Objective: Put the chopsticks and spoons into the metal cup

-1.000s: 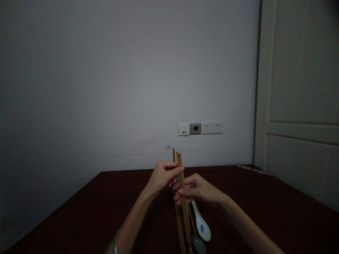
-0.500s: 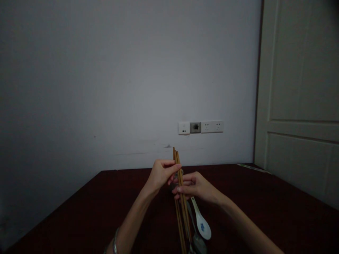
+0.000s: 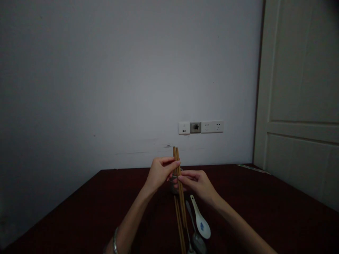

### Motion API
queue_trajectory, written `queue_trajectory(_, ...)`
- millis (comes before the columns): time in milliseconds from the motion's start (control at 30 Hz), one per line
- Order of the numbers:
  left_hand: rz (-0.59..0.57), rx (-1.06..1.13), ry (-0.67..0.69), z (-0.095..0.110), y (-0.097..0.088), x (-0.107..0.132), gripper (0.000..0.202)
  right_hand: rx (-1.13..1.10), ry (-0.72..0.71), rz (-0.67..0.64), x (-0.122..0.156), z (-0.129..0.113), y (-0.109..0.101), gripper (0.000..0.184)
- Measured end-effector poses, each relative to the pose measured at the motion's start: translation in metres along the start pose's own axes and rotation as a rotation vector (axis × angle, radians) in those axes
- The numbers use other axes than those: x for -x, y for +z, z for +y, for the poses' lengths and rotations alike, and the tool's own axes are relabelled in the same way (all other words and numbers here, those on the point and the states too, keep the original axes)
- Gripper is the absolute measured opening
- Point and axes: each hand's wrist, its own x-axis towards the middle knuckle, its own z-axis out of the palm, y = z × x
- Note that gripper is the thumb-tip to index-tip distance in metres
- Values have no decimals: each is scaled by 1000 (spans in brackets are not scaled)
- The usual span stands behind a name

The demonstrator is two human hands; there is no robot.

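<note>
My left hand (image 3: 160, 173) is closed on wooden chopsticks (image 3: 182, 201) close to their upper ends. A little lower, my right hand (image 3: 200, 183) pinches the same chopsticks between thumb and fingers. They stand nearly upright, leaning slightly. Behind them is a small cup-like container (image 3: 173, 186), partly covered by my hands. More chopsticks (image 3: 180, 225) lie on the table below. To their right lie a metal spoon (image 3: 198, 243) and a white porcelain spoon (image 3: 203, 227) with a blue mark. Another thin metal utensil (image 3: 190, 251) is cut off by the bottom edge.
The dark red table (image 3: 106, 211) reaches back to a pale wall (image 3: 132, 88). Sockets and a switch (image 3: 195, 127) are set in the wall above it. A light panelled door (image 3: 299, 151) borders the right side, near a flat strip (image 3: 253, 168) on the table's far edge.
My right hand has moved up along the chopsticks. Their lower ends are higher, and more of the container and the chopsticks on the table shows.
</note>
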Motion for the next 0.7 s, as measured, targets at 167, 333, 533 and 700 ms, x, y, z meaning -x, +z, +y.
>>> queue_trajectory(167,129,33,27,-4,5,2,40,7,-64,5,0,-1,1,37)
queue_trajectory(333,169,54,45,-5,8,3,39,26,-55,14,0,-2,1,39)
queue_trajectory(533,173,67,79,-7,8,4,37,12,-41,19,0,-4,2,40)
queue_trajectory(700,168,59,94,-8,8,4,37,14,-58,24,1,-6,3,41)
